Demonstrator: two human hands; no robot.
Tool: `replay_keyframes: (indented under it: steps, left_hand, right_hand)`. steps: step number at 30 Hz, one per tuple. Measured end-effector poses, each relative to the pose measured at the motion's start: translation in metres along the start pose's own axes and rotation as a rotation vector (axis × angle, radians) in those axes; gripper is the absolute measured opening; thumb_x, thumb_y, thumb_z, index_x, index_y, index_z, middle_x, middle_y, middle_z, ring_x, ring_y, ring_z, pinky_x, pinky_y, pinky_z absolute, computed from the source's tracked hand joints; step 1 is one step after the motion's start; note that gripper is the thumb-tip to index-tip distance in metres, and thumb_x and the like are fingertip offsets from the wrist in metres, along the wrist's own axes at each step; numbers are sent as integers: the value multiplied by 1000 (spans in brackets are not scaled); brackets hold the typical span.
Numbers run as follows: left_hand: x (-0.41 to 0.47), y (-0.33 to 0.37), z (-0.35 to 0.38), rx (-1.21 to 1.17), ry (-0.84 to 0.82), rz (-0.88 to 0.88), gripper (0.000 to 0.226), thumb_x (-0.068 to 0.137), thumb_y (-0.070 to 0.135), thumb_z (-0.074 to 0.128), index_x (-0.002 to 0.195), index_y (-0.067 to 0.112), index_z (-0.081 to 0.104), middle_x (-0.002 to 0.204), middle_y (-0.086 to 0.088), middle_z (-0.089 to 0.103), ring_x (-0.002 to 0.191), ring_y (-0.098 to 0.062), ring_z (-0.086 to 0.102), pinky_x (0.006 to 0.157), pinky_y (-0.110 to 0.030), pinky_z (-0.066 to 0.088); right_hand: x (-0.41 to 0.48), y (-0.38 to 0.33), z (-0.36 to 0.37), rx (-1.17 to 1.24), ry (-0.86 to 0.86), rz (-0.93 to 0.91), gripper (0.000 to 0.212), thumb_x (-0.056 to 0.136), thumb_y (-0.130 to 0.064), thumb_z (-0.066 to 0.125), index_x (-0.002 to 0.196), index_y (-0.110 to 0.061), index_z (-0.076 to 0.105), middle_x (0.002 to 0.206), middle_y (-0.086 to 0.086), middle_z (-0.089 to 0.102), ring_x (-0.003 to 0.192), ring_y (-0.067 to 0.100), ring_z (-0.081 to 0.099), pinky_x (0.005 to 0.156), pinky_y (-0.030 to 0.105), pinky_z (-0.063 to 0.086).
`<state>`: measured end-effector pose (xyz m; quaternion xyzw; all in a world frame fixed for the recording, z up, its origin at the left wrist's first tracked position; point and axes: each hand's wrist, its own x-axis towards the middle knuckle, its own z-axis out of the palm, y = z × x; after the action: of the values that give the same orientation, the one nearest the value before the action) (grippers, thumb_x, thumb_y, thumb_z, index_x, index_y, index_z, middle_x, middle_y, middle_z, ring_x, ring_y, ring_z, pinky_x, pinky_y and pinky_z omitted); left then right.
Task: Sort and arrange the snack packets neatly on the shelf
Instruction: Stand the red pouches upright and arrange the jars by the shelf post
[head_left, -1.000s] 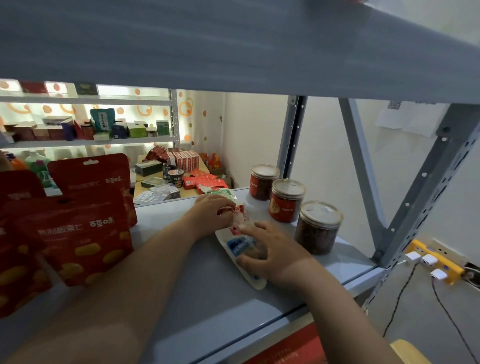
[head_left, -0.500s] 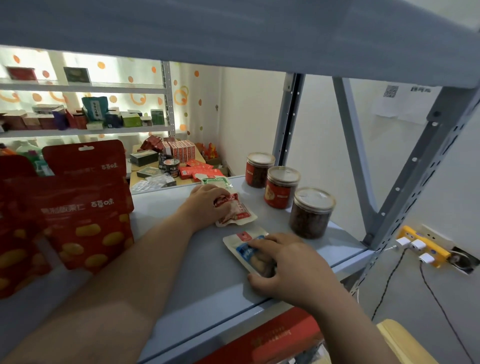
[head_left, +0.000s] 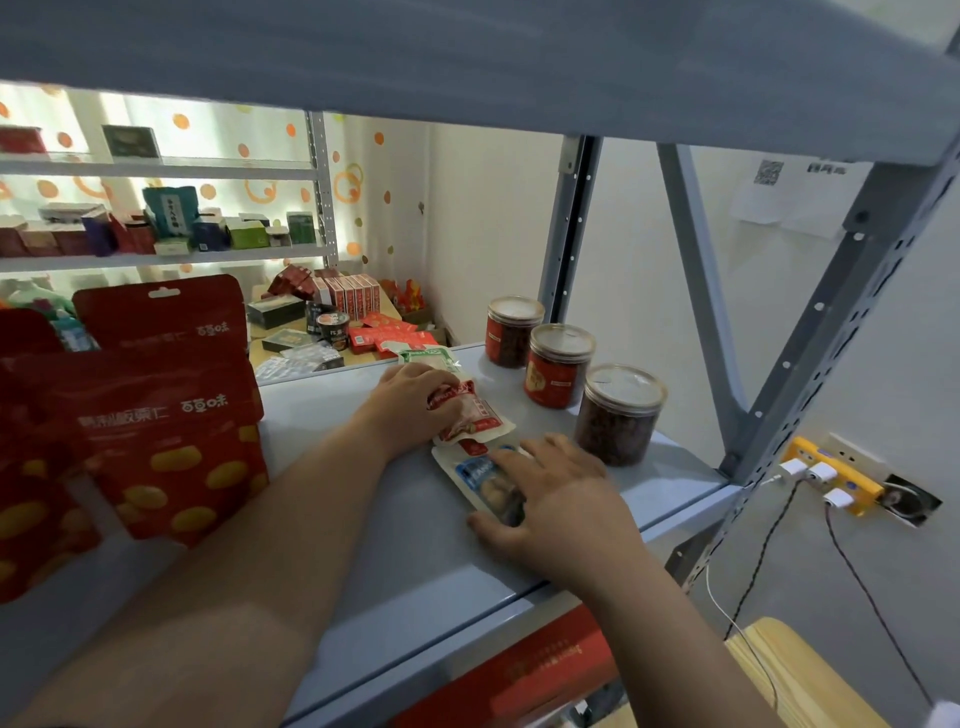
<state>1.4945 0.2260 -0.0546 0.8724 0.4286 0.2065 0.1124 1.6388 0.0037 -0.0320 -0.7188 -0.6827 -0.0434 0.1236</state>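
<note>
Three small snack packets lie in a row on the grey shelf (head_left: 322, 415). A green-and-white packet (head_left: 426, 357) is farthest back. In front of it lies a red-and-white packet (head_left: 475, 415), with my left hand (head_left: 410, 397) resting over its left end, fingers curled onto it. Nearest lies a blue-and-white packet (head_left: 475, 475), its far end touching the red one. My right hand (head_left: 556, 499) lies flat on it with spread fingers, covering its near half.
Three clear jars with red labels (head_left: 558, 364) stand in a diagonal row at the right, close to my right hand. Large red pouches (head_left: 171, 431) stand at the left. The upper shelf hangs low overhead. A yellow power strip (head_left: 826, 473) sits on the wall at right.
My right hand has slid the blue packet back up against the red one. My left hand stays on the red packet. The camera has shifted slightly.
</note>
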Motion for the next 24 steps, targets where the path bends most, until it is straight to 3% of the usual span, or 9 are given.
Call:
replay_keyframes:
  steps: [3,6,13,18,24]
  left_hand:
    - [-1,0,0,-5,18,7,61,78,66,39,133,44,49,144,5,44,137,-26,29,111,-44,27]
    - [-2,2,0,20,3,17,62,78,68,40,133,43,51,144,4,44,136,-25,31,111,-43,28]
    - [-6,6,-3,31,11,30,59,81,64,43,132,38,53,140,1,48,132,-25,35,109,-39,28]
    - [-6,8,-4,39,8,30,54,85,61,46,133,38,53,140,0,48,132,-25,35,109,-40,29]
    - [-7,8,-5,35,-2,35,58,84,65,42,137,40,50,145,4,45,136,-24,32,111,-43,28]
  right_hand:
    - [-11,3,2,36,70,-8,73,78,-74,36,141,-37,46,145,-6,46,138,19,33,110,41,32]
    - [-18,5,4,83,62,-10,67,81,-66,38,141,-38,47,145,-6,48,132,15,39,106,34,39]
    - [-20,0,7,73,97,65,69,80,-68,36,140,-38,47,139,-8,53,123,14,47,97,30,45]
    - [-21,-4,8,93,106,87,72,80,-68,35,142,-34,47,142,-5,51,126,16,45,103,33,43]
    - [-28,4,7,191,148,62,64,85,-54,34,143,-31,47,148,-5,43,133,12,38,106,30,37]
